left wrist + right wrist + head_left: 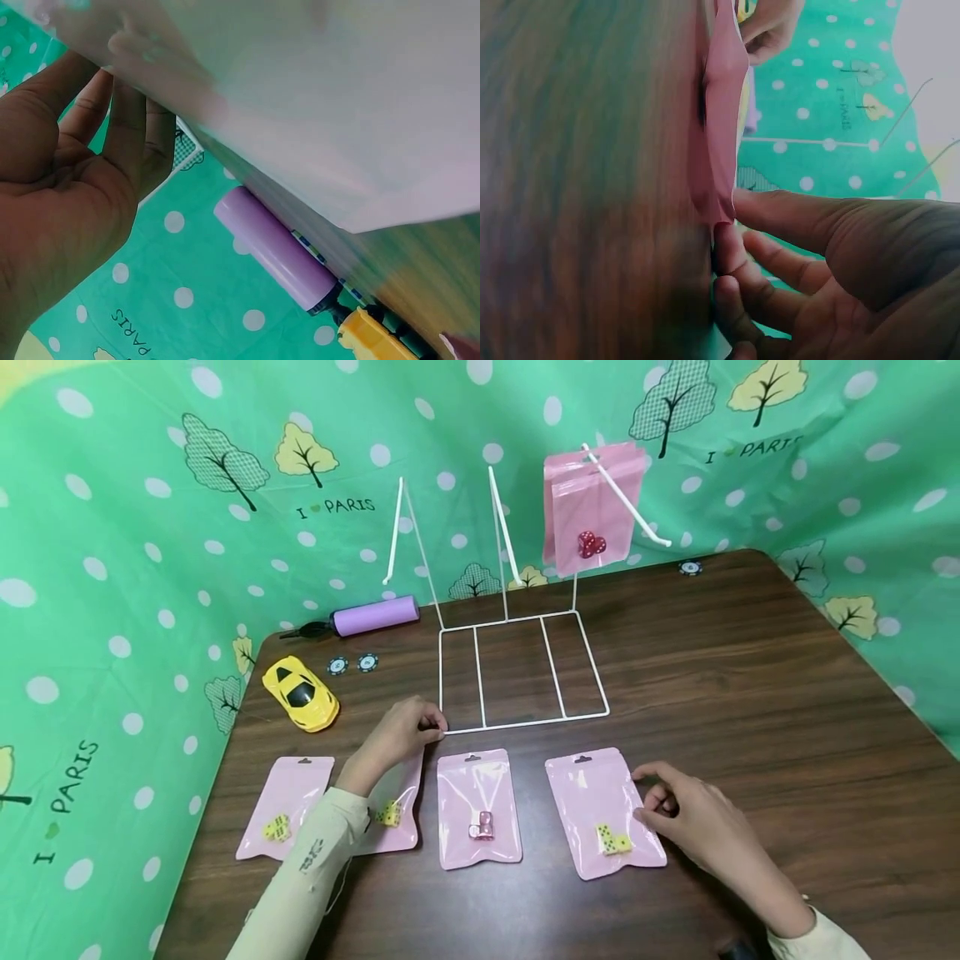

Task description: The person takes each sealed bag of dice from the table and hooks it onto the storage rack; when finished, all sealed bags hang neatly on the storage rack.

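My left hand [397, 733] pinches the upper edge of a pink zip pouch of yellow dice [407, 785]. The forearm hides part of this pouch; up close in the left wrist view, the pouch [337, 112] spreads across the fingertips. At the right, my right hand [693, 814] pinches the right edge of another pink pouch [588, 797], also with yellow dice. Thumb and forefinger meet on that edge in the right wrist view. Between the hands lies a pink pouch [467, 789] with pinkish dice. One more pouch [307, 785] with yellow dice lies partly behind the left sleeve.
A white wire rack [517, 724] with three upright hooks stands beyond the pouches. Pink pouches [600, 497] hang on its right hook, red dice in the front one. A yellow toy car [302, 695], purple hand pump [375, 616] and poker chips [367, 662] lie at the left.
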Motion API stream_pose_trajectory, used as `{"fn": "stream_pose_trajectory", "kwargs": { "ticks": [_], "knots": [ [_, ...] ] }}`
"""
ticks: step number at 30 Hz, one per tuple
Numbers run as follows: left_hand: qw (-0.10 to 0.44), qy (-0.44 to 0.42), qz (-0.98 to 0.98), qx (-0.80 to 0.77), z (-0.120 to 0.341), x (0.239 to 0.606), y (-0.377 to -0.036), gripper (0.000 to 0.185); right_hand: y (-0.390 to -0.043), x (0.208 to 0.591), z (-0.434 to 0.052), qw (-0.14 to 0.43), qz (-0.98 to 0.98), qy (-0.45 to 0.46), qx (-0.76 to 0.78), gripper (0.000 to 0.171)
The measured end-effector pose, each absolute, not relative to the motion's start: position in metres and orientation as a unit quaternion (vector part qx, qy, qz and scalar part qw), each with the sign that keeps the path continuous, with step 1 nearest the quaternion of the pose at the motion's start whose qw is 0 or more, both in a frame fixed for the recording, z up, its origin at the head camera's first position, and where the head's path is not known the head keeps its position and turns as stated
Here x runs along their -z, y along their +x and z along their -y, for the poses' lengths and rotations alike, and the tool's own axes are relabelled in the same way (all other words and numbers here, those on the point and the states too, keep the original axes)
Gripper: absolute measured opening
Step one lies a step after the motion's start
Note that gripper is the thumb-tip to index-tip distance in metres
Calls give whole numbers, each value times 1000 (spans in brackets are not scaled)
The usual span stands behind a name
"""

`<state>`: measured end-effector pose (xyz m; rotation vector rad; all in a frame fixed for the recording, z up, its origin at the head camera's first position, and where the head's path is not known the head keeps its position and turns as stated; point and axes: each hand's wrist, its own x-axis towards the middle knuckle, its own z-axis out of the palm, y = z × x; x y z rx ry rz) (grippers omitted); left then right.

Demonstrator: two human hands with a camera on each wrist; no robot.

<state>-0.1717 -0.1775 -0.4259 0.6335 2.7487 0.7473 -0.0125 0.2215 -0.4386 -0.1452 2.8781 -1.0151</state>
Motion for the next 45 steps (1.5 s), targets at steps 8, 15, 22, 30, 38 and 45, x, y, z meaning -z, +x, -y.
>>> {"fn": "stream_pose_trajectory", "kwargs": {
  "ticks": [8,15,22,30,38,45],
  "knots": [
    [107,216,-935,-259,177,426,-169,10,-12,446,-210,-15,-914,-105,392,30],
    [107,215,-936,-258,177,425,-170,12,-17,436,-211,-47,-886,-121,446,32],
    [109,214,-936,-258,178,426,-170,10,-29,411,-216,-93,-866,-142,470,36],
    [101,223,-935,-256,179,428,-169,12,-41,378,-211,-121,-829,-148,526,35],
    [93,225,-935,-258,180,427,-168,15,-55,345,-192,-140,-783,-172,580,35],
    [93,228,-933,-263,180,429,-169,14,-66,319,-171,-152,-748,-189,618,36]
  ]
}}
